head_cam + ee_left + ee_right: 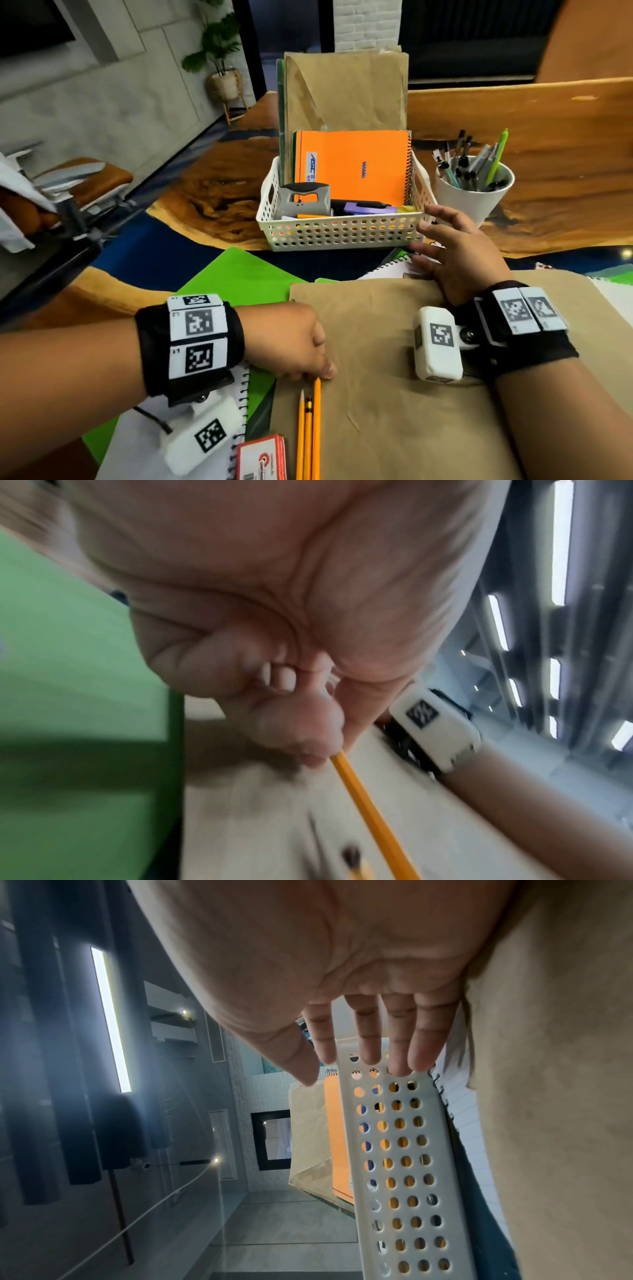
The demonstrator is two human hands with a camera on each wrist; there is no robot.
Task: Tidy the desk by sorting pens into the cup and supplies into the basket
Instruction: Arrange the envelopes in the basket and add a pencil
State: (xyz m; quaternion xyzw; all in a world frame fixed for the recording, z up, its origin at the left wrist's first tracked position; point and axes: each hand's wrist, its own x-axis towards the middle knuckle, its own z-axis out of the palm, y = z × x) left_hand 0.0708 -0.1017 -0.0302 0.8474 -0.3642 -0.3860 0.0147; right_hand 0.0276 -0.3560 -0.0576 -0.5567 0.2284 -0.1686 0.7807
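Yellow wood is what my left hand [291, 342] has between thumb and fingertips: the blunt end of one pencil [316, 428], pinched tight, the other fingers curled into the palm. The left wrist view confirms it, the pencil [373, 813] running out from under my thumb. Two more pencils [304, 442] lie just beside it on the brown paper cover [394, 411], touching or nearly so.

My right hand [459, 253] is spread, fingers straight and holding nothing; the fingertips [400, 1058] sit at the near right corner of the white basket [342, 236], though I can't tell whether they press it or only come close. That basket already holds an orange notebook [356, 168], a grey hole punch [305, 202], a purple marker [363, 207] and brown envelopes [346, 92] stood upright at the back. The white cup [474, 195] stands just to the basket's right, crowded with pens.

As I judge it, my grip is right at the very end of the pencil, so lifting it could let the long shaft swing and drag its neighbours off the cover. The cup is already packed, and pushing one more in at an angle could tip it or flick a pen out. My right hand, if it nudges the basket corner, could slide it into the cup
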